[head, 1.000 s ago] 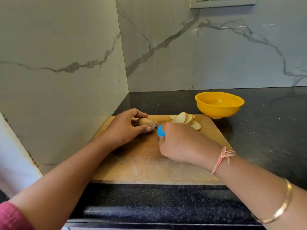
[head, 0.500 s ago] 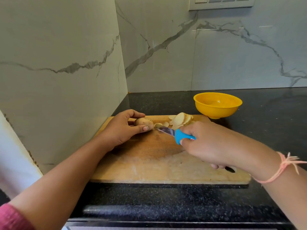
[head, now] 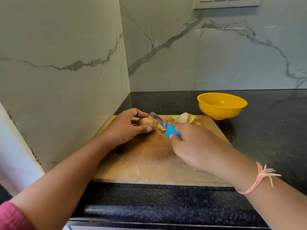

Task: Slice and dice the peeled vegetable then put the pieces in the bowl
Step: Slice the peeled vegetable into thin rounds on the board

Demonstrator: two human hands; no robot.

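Observation:
A brownish potato end (head: 146,123) lies on the wooden cutting board (head: 149,160), gripped between the fingers and thumb of my left hand (head: 123,128). My right hand (head: 197,145) grips the blue handle of a knife (head: 160,122), whose blade slants up and left with its tip beside the potato's cut face. A small slice lies under the blade. Several pale slices (head: 186,118) are piled at the board's far edge. The yellow bowl (head: 221,105) stands on the black counter just beyond the board's far right corner; I see nothing inside it.
Marble walls close the corner on the left and behind. The board's left edge runs close to the left wall. Black granite counter (head: 269,130) stretches to the right of the board and bowl. A switch panel (head: 227,2) is high on the back wall.
The knife, drawn back to the right half a second ago, has swung in again so its blade lies against the potato's cut face. My left hand keeps hold of the potato.

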